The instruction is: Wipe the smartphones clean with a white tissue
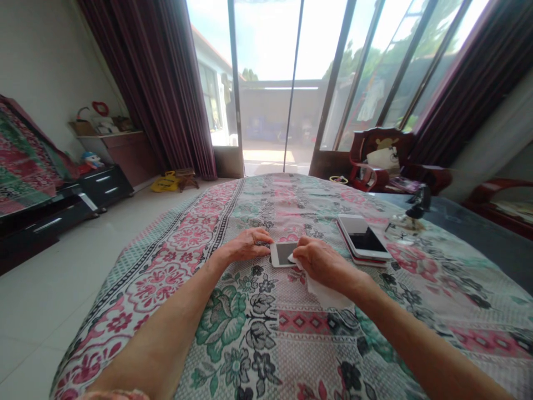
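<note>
A white smartphone (pixel 280 254) lies flat and crosswise on the patterned tablecloth (pixel 233 316), its grey screen facing up. My left hand (pixel 250 244) rests at the phone's left end, thumb and fingers stretched out apart at its edge. Bunched in my right hand (pixel 320 261) is a white cloth (pixel 327 291), possibly a tissue; the fingers pinch it and press one corner onto the right part of the screen. Much of the phone's right end is hidden by this hand. To the right, a larger white tablet (pixel 364 239) with a dark screen lies on a reddish flat item.
A clear glass or plastic bottle with a black pump top (pixel 418 203) stands on the table's right side. Beyond are a carved wooden chair (pixel 362 150) and glass doors (pixel 270 111). A yellow bag (pixel 165 182) sits on the floor at left, near a black cabinet (pixel 106 183).
</note>
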A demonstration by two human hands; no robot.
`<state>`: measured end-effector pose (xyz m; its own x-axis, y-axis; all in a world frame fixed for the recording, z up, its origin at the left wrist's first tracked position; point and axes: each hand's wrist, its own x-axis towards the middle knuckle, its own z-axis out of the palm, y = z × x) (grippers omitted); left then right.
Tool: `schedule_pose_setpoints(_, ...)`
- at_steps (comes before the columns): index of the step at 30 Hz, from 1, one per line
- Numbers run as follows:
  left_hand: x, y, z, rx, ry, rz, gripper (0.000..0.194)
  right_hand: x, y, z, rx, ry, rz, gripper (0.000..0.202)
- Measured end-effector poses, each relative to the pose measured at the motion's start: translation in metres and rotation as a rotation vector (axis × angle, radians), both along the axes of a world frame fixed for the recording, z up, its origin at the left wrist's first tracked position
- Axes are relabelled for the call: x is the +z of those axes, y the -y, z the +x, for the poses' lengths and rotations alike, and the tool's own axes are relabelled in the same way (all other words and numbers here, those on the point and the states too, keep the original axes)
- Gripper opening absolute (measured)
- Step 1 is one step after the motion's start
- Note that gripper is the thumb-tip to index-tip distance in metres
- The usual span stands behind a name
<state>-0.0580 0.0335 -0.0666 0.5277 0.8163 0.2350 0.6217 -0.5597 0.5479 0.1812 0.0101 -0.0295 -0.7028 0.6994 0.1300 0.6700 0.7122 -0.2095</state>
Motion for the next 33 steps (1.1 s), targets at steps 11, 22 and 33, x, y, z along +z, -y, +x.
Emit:
schedule_pose_setpoints(11,0.0,0.001,0.003,0.039,-0.026,0.015,0.018,-0.016,0.012,-0.031,0.159,-0.089,0.089,0.023)
schedule_pose_setpoints(22,0.008,0.009,0.001,-0.008,-0.139,-0.106,0.053,-0.011,0.004,-0.01,0.077,-0.116,0.015,0.027)
schedule_pose_setpoints(33,0.007,0.011,0.006,0.006,-0.154,-0.037,0.053,-0.019,0.007,-0.02,0.169,-0.124,0.069,0.024)
